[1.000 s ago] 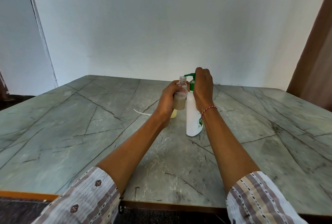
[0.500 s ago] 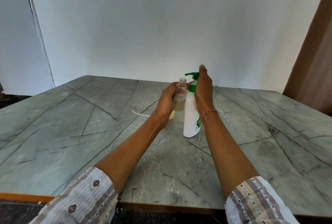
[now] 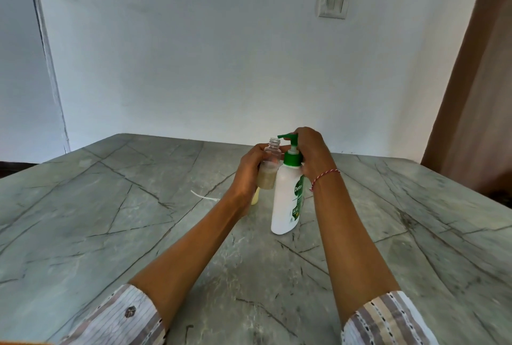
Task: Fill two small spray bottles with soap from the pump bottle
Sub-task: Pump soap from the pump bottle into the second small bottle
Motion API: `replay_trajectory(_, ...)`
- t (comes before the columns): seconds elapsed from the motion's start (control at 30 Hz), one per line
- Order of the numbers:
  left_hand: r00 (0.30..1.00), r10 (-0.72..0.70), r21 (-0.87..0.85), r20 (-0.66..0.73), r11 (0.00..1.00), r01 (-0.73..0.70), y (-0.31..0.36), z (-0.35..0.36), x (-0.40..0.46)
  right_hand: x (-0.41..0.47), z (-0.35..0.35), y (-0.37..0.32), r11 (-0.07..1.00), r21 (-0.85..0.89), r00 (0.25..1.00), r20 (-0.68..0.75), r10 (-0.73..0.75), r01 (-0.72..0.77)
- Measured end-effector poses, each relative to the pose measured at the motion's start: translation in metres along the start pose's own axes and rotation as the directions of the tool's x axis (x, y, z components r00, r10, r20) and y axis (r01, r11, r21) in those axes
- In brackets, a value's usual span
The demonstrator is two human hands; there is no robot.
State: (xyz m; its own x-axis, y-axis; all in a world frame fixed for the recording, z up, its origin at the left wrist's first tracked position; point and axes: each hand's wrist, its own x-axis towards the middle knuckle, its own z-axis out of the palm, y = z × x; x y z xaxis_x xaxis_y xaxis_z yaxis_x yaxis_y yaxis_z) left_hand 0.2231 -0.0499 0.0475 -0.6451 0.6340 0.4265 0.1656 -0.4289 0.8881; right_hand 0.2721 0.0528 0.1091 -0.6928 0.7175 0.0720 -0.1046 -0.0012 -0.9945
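A grey-green veined table [image 3: 138, 234] is seen. Near its middle, 1 white pump bottle [image 3: 285, 200] stands upright; a yellowish bottle [image 3: 255, 196] and a white tube [image 3: 203, 196] lie left of it.

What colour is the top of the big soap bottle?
Green. The pump top on the white pump bottle shows clearly in the head view.

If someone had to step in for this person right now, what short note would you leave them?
Left hand grips the small clear bottle, uncapped, roughly half full, its mouth under the green pump spout.
Right hand rests on the pump bottle, which stands on the table.
A second small bottle with yellowish liquid stands behind the left hand.
Left: keep pumping, then cap the bottles.
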Motion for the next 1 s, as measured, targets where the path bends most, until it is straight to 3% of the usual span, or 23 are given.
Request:
replay_trajectory(0.17,1.0,0.0,0.022,0.003,1.0,0.0,-0.001,0.002,0.0,0.009,-0.016,-0.012,0.97,-0.183,0.971,0.143,0.19,-0.163)
replay_trajectory(0.3,1.0,-0.008,0.046,-0.006,0.999,0.009,-0.002,0.002,0.0,0.013,-0.014,-0.014,0.911,-0.337,0.955,0.089,0.283,-0.239)
replay_trajectory(0.37,1.0,-0.007,0.049,-0.014,0.999,0.008,-0.002,0.002,0.0,0.014,-0.013,-0.015,0.92,-0.306,0.953,0.099,0.285,-0.244)
replay_trajectory(0.73,0.999,0.015,0.021,-0.042,1.0,-0.014,0.002,0.006,-0.001,0.011,-0.01,-0.017,0.873,-0.48,0.972,0.15,0.179,-0.086)
replay_trajectory(1.0,1.0,-0.001,0.044,-0.024,0.999,0.002,0.003,0.007,-0.003,0.017,-0.006,-0.02,0.793,-0.604,0.97,0.135,0.2,-0.08)
